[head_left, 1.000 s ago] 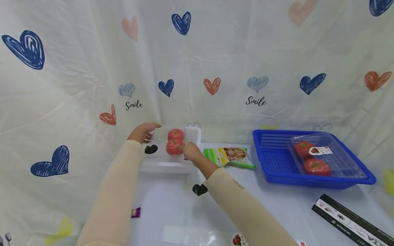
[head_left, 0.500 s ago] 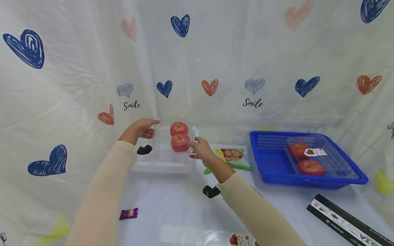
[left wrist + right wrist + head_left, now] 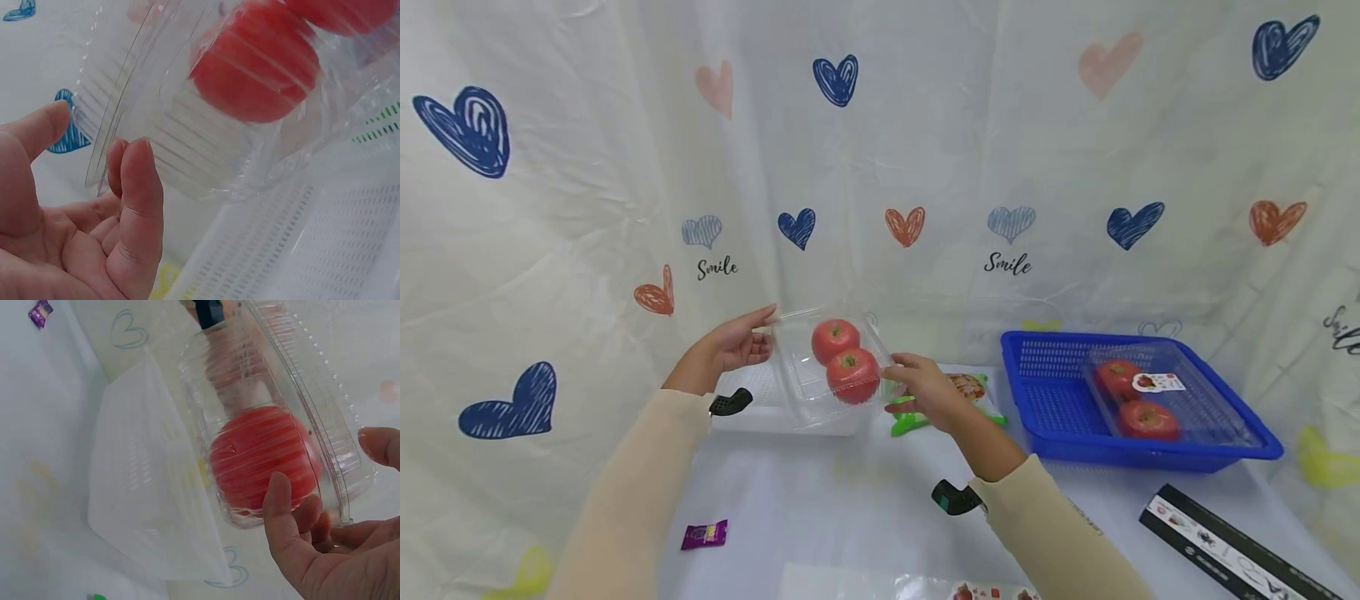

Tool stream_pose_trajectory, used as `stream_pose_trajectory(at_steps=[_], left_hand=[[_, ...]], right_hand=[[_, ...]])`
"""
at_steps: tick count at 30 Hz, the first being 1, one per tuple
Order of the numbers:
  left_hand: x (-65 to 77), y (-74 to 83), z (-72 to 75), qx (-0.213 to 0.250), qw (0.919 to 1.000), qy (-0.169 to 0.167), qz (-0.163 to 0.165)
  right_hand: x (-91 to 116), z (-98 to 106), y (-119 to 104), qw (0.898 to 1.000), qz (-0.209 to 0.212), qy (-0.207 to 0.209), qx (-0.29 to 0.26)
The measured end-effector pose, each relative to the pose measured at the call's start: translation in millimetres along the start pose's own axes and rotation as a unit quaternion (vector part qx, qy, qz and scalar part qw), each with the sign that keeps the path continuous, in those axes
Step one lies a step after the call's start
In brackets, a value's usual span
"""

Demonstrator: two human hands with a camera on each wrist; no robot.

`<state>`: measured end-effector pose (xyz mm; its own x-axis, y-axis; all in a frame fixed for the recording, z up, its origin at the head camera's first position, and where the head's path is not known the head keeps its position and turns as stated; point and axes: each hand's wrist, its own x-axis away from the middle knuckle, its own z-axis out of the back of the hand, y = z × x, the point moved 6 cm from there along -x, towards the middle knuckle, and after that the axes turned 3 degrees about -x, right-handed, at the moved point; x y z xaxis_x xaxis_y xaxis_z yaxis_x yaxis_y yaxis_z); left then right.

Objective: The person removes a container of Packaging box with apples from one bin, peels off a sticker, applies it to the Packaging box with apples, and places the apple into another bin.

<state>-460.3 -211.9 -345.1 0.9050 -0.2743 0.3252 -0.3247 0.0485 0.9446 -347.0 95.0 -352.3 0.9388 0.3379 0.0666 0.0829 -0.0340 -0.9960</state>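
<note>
Both hands hold a clear plastic clamshell box (image 3: 801,396) with two red apples (image 3: 853,375) inside, raised and tilted in front of the curtain. My left hand (image 3: 732,346) grips its left end; in the left wrist view the thumb and fingers lie on either side of the box's rim. At the right end my right hand (image 3: 927,386) pinches the box, fingers curled under by an apple (image 3: 265,459) in the right wrist view. Below and behind hangs the view of a white perforated basket (image 3: 312,244), partly hidden by the box.
A blue basket (image 3: 1026,400) at the right holds another clear box of apples (image 3: 1150,421). Behind my right hand lies a green snack packet (image 3: 910,422). A small purple packet (image 3: 704,535), a long black box (image 3: 1228,542) and a clear labelled plastic film (image 3: 850,583) lie nearer.
The box of apples has come up out of the white basket and toward me, shifting right and tilting. My right hand has moved right with its end, and the snack packet is now more covered.
</note>
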Motion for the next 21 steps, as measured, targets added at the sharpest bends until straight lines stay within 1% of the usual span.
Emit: stream_pose_trajectory(at_steps=[3, 10, 12, 15, 18, 21], left_hand=[[4.6, -11.1, -5.9, 0.002, 0.9998, -0.016, -0.006], [16.8, -44.4, -25.0, 0.015, 0.9994, -0.030, -0.002], [21.4, -52.2, -32.7, 0.000, 0.9992, -0.041, 0.000], [28.0, -59.6, -45.3, -0.027, 0.9977, -0.062, 0.000], [33.7, -62.4, -57.3, -0.044, 0.9951, -0.088, -0.006], [39.2, -64.2, -65.7, -0.046, 0.9930, -0.108, -0.011]], right_hand=[[12, 7, -1, 1.000, 0.004, -0.019, 0.013], [37, 26, 1, 0.997, -0.008, -0.068, 0.046], [43, 30, 3, 0.995, -0.012, -0.086, 0.058], [51, 37, 6, 0.991, -0.010, -0.113, 0.071], [59, 44, 9, 0.988, -0.005, -0.133, 0.084], [65, 51, 13, 0.986, 0.000, -0.135, 0.102]])
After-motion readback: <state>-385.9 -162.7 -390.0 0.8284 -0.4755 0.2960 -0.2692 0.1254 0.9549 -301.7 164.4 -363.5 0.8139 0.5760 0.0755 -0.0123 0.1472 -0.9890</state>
